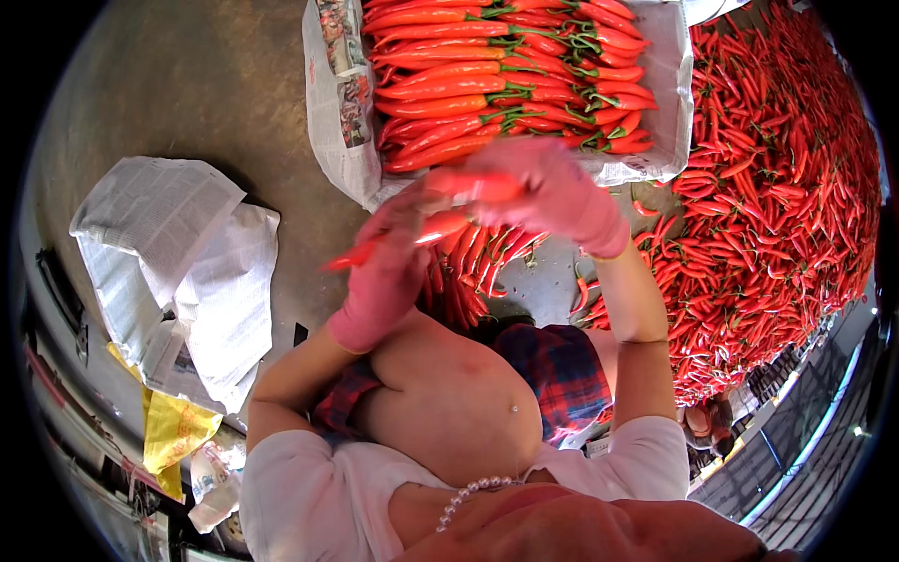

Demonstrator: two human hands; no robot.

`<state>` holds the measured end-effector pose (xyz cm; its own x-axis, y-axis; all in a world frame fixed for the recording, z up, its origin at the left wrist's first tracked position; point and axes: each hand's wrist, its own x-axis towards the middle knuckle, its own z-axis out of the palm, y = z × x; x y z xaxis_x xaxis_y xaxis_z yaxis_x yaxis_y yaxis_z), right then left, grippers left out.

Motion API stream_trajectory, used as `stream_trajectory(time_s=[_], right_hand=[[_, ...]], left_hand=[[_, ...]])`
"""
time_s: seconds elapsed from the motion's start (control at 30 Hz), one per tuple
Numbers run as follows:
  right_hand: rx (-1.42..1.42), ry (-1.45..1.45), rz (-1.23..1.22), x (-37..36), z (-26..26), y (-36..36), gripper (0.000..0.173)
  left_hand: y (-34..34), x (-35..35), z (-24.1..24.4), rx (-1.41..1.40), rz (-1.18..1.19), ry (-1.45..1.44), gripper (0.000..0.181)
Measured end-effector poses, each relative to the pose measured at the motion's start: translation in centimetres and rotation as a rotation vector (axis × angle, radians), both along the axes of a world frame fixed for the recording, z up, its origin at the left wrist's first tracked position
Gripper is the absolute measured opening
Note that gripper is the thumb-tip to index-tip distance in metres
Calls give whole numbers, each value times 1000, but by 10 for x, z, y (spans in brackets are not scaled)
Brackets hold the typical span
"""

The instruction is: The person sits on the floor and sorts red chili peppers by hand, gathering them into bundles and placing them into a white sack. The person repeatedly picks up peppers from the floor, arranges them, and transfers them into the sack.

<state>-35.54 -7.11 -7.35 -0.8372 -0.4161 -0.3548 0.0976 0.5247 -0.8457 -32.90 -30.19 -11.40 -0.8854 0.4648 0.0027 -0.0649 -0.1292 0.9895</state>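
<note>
My left hand (393, 260), in a pink glove, is closed around red chili peppers (441, 226) whose tips stick out towards the left. My right hand (555, 197), gloved the same way and blurred, is at the stem end of another red chili pepper (484, 187) held between the hands. Just beyond them is a box lined with newspaper (344, 165), where red chili peppers (449, 88) lie side by side in rows, green stems towards the middle and right. Below my hands, more chili peppers (484, 260) lie gathered on the floor in front of my knees.
A large heap of loose red chili peppers (765, 232) spreads over the right side. On the floor at left stand folded newspaper sheets (175, 232), with a yellow bag (175, 428) and a white plastic bag (211, 485) beside them. A few chilies lie scattered near the heap.
</note>
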Motion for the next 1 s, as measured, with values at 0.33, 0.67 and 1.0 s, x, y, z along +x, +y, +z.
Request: stream_trajectory(time_s=[0.33, 0.67, 1.0], right_hand=[[544, 361, 13, -10, -47, -6, 29], [172, 251, -64, -22, -10, -1, 30], [578, 708, -493, -78, 20, 14, 50]], left_hand=[[-19, 7, 4, 190, -6, -914, 31], [1, 8, -8, 602, 223, -739, 24], [-4, -9, 25, 624, 25, -957, 36]])
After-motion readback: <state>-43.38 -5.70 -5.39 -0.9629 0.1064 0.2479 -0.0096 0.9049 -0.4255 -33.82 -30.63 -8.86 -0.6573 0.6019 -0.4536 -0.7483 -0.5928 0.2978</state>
